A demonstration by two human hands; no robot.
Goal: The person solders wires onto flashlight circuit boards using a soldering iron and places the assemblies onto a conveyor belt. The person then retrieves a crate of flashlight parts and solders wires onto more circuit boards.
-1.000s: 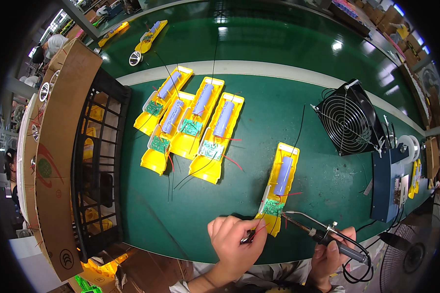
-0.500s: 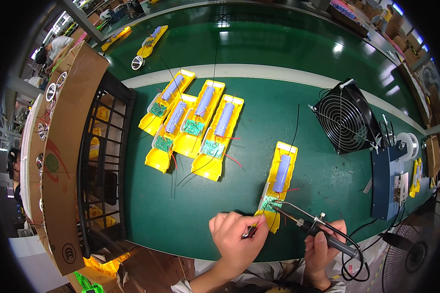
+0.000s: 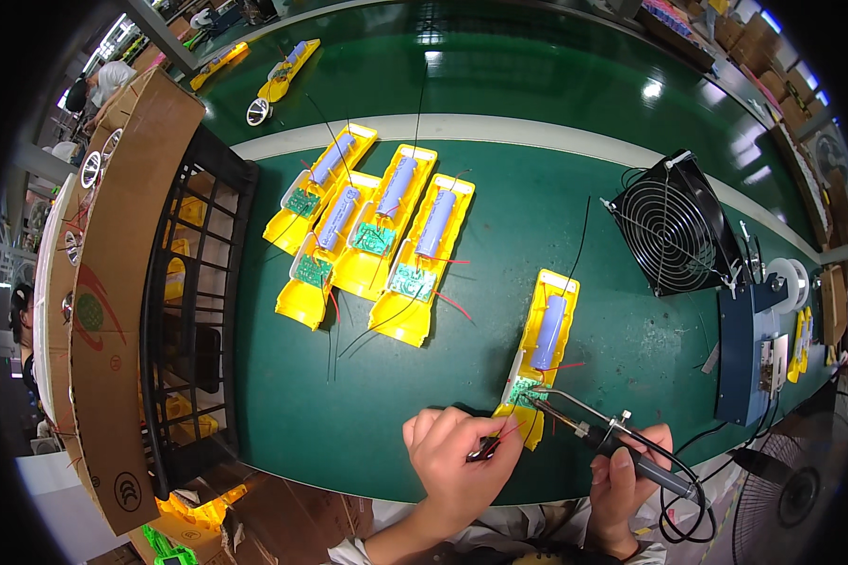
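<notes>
My right hand [image 3: 624, 476] is closed round the dark handle of a soldering iron [image 3: 655, 471], which has a thin metal guide tube [image 3: 584, 405] clamped along it. Its tip reaches the green circuit board [image 3: 526, 392] in the near end of a yellow plastic housing [image 3: 563, 311]. A purple cylindrical battery [image 3: 548, 332] lies in that housing above the board. Left of the board, my left hand [image 3: 464, 466] is pinched closed on thin red and black wires [image 3: 485, 448]; their far ends are hard to make out. The fingers sit close to the housing's near end.
Several yellow housings [image 3: 435, 226] with batteries, boards and loose wires lie left of centre. At left stand a black crate [image 3: 198, 330] and a cardboard box [image 3: 113, 311]. A black fan [image 3: 674, 226], a blue box-shaped unit [image 3: 740, 353] and a white spool [image 3: 790, 282] are on the right.
The view has shifted slightly. Both hands keep nearly the same pose, with the iron's tip still at the circuit board.
</notes>
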